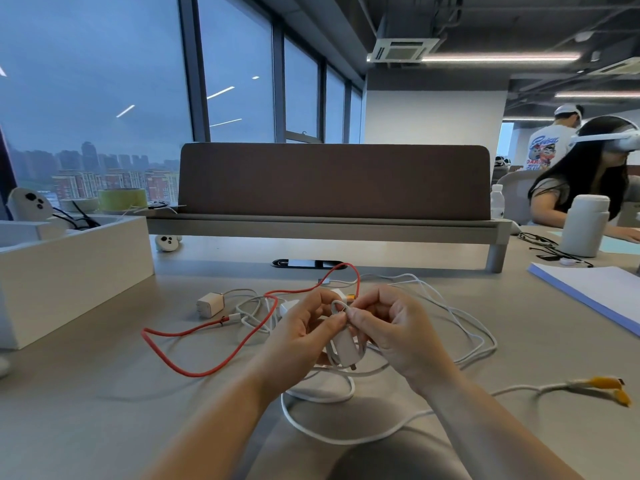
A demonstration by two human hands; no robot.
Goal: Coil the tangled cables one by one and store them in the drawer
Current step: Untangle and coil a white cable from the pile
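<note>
Slack white round cable (346, 442) runs over the grey desk (104, 410) up to its white plastic charger block (346, 344), gripped by the left hand (298, 334) while the right hand (398, 327) pinches the cable; even, loose turns, clear of the thin red cord (207, 362), should suit.

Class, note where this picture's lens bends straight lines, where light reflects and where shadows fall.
Head view: window frames lean sideways; ceiling lights reflect as streaks in the glass; a soft shadow lies on the desk beneath the left hand and right hand pinching the white cable.
</note>
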